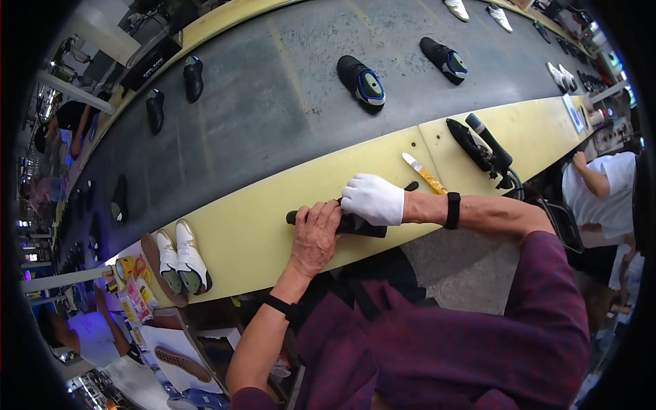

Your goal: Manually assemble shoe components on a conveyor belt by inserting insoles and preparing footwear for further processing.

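Note:
A black shoe (365, 227) lies on its side, as far as I can tell, at the near edge of the yellow bench, partly hidden by my hands. My left hand (317, 236), bare, is wrapped over the toe half of it. My right hand (374, 199), in a white glove, is closed at the middle of the shoe, close to my left fingertips. What its fingers pinch is hidden. Just beyond the right hand lies a knife-like tool (425, 173) with a pale blade and yellow handle, and a small black piece (411, 186) sits by the right wrist.
A black iron-like tool (482, 149) with a cable lies right on the yellow bench (253, 225). White shoes (191, 256) and a brown sole (158, 266) stand left. The grey conveyor belt (273, 89) carries black shoes (361, 80). A person (605, 184) is at the right.

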Motion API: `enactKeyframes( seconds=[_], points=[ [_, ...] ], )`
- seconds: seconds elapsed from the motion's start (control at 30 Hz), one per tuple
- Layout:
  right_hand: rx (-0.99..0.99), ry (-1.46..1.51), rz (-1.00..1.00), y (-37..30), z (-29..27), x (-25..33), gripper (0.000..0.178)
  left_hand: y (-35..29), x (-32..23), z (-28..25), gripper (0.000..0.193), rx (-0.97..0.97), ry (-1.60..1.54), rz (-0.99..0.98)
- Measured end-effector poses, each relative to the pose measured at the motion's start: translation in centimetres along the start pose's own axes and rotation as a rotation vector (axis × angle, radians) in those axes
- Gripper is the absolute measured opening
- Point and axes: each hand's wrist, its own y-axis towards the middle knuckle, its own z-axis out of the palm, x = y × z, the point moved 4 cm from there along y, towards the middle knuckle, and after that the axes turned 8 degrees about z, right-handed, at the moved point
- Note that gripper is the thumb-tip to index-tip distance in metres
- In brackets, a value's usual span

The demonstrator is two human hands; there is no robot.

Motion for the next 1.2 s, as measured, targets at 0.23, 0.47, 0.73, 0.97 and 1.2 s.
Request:
enactKeyframes(
  seconds=[0.23, 0.47, 0.73, 0.97, 1.2],
  points=[
    [0.055, -0.096, 0.071, -3.4, 0.7, 2.9, 0.019, -0.5, -0.6, -0.4, 0.085, -0.032, -0.060, 0.036],
    [-0.179, -0.086, 0.308, -6.3, -1.1, 4.6, 0.041, -1.6, -0.4, -5.1, 0.077, -0.210, -0.112, -0.064],
    [-0.048, 0.220, 0.733, -4.2, 2.8, -0.7, 0.042, -8.3, -3.0, -0.7, 0.058, -0.269, -0.931, -0.909],
    [-0.035, 0.334, 0.840, -2.3, 2.7, 2.4, 0.045, -6.3, -2.7, 5.0, 0.065, -0.411, -1.463, -0.922],
    [-0.304, 0.570, 0.847, -5.3, 2.2, 6.8, 0.039, -4.5, -3.2, -2.4, 0.055, -0.452, -1.268, -0.681]
  ],
)
